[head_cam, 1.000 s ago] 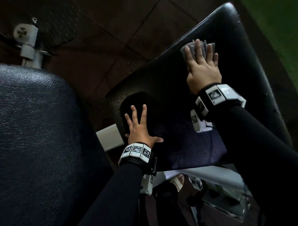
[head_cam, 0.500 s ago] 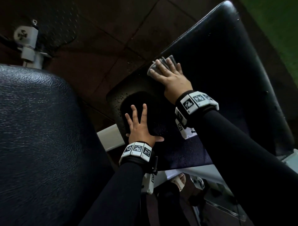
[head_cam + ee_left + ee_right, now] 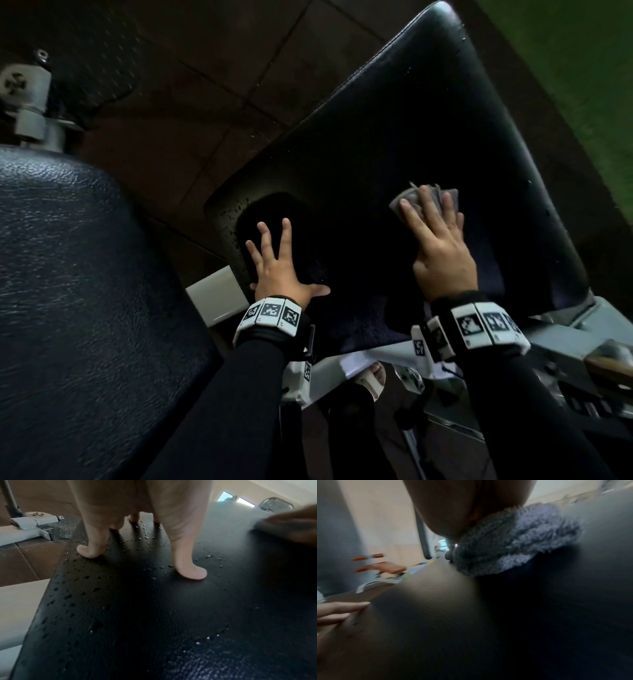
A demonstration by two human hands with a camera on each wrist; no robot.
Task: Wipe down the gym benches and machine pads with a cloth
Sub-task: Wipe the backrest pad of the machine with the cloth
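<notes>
Under my right hand (image 3: 442, 246) sits the cloth (image 3: 426, 198), grey and fluffy, bunched beneath my flat fingers (image 3: 409, 214) with its edge poking out ahead of the tips. Palm's pressed down on it, fingers straight, not curled round, so it's a push-and-slide hold, no pinch. Cloth is on the black seat pad (image 3: 428, 113), roughly mid-pad, towards the right half.

Key bit for the next stroke: water droplets (image 3: 145, 534) are still beaded on the pad's left corner, i.e. off to the left of the cloth, round my left hand (image 3: 281, 270). Pad's long axis runs away from me, up and to the right, narrowing at the far end. So I reckon the wet patch wants a sideways sweep leftward across the short axis, not along the length.

Left hand's nearer the drops, but it's got no cloth; it's splayed wide, fingertips (image 3: 192, 573) planted on the vinyl, bracing the pad. Right does the work, w/ the wrist low and forearm reaching in from the near edge. Right wrist view's smeared, so the hand's prob. mid-swipe.

Left hand will likely need to lift out of the way when the cloth gets over there, else I wipe round it & leave a damp print. Big pad (image 3: 85, 291) to my left, can't tell if it's wet.
</notes>
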